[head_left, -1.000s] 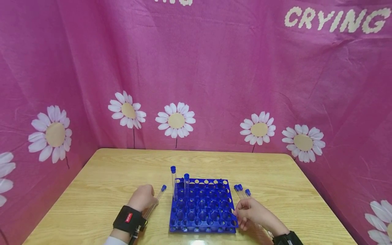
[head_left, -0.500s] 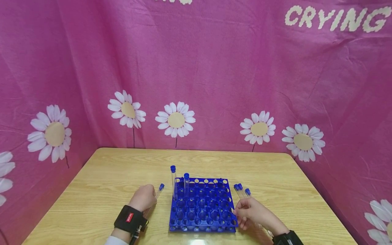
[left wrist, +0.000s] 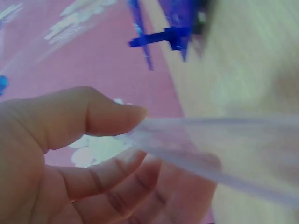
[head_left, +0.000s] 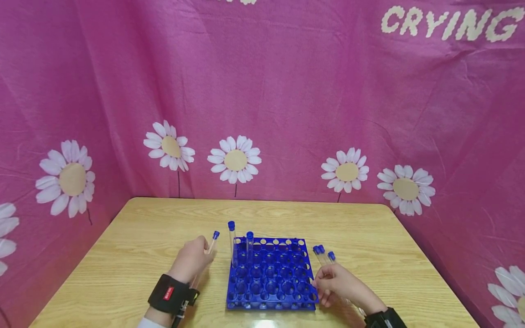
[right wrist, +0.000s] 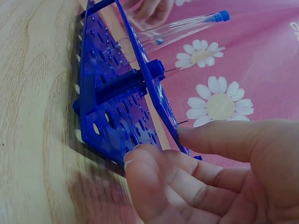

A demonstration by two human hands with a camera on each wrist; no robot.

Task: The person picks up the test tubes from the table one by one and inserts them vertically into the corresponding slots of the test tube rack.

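Note:
My left hand (head_left: 193, 258) pinches a clear test tube (left wrist: 187, 142) between thumb and fingers, to the left of the rack. Its blue cap (head_left: 215, 235) points up and away, and the tube is tilted. The blue test tube rack (head_left: 270, 275) sits on the table with two capped tubes upright at its far left, one tube (head_left: 233, 243) behind the other tube (head_left: 250, 248). At the rack's near right edge, my right hand (head_left: 340, 284) grips the rim, thumb on the top plate, fingers curled beside it in the right wrist view.
Several capped tubes (head_left: 323, 256) lie on the wooden table (head_left: 164, 223) right of the rack, partly hidden by my right hand. A pink curtain (head_left: 279, 105) with printed daisies hangs behind the table and along both sides.
My left hand has lifted the test tube off the table, its capped end rising and the tube tilting more upright. The right hand and the rack have stayed in place.

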